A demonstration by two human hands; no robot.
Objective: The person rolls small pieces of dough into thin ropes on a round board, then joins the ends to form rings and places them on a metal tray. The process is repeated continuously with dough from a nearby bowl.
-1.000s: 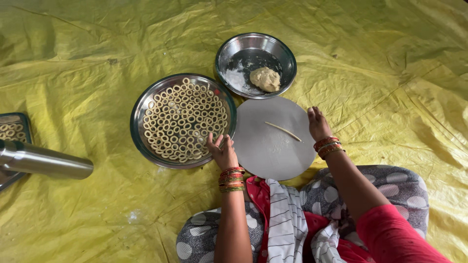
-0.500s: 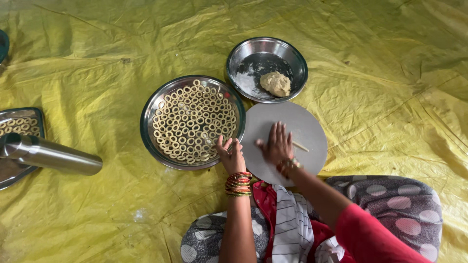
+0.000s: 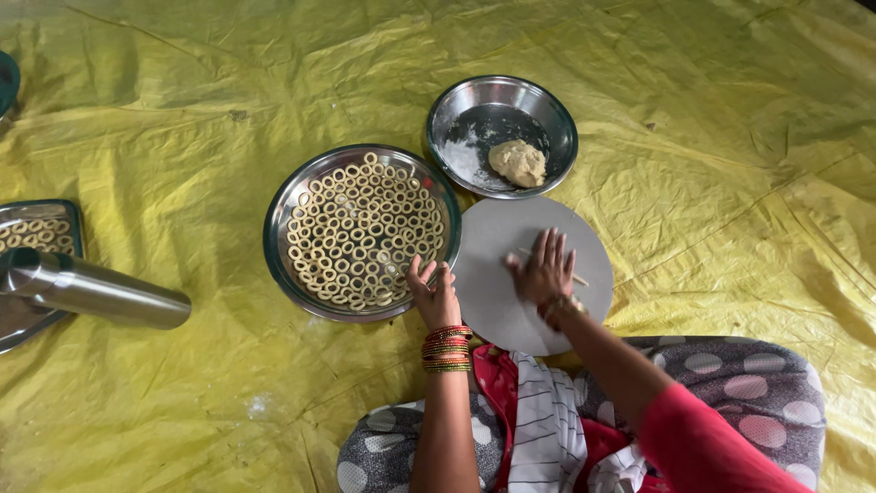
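The right hand (image 3: pixel 545 267) lies flat, palm down and fingers spread, on a round grey rolling board (image 3: pixel 511 306), pressing on a thin pale strand of dough (image 3: pixel 577 279) whose end pokes out just past the fingers; this grip is open, nothing clasped. The left hand (image 3: pixel 434 294) rests at the near rim of a wide round steel plate (image 3: pixel 283 260), at the seam between plate and board, fingers loosely curled. Whether its grip pinches anything I cannot tell. Red and gold bangles (image 3: pixel 446 347) ring that wrist.

Just beyond the left hand, the plate is packed with small pale dough rings (image 3: pixel 363 233) laid side by side. Beyond the right hand, touching the far edge of the board, sits a smaller round steel bowl (image 3: pixel 557 119) with a lump of beige dough (image 3: pixel 517 162) and a dusting of white flour.

Well off to the left hand's outer side lie a shiny steel cylinder (image 3: pixel 91 289) and a tray (image 3: pixel 71 217) of more rings. Everything stands on a crinkled yellow plastic sheet (image 3: pixel 730 183) spread over the floor.
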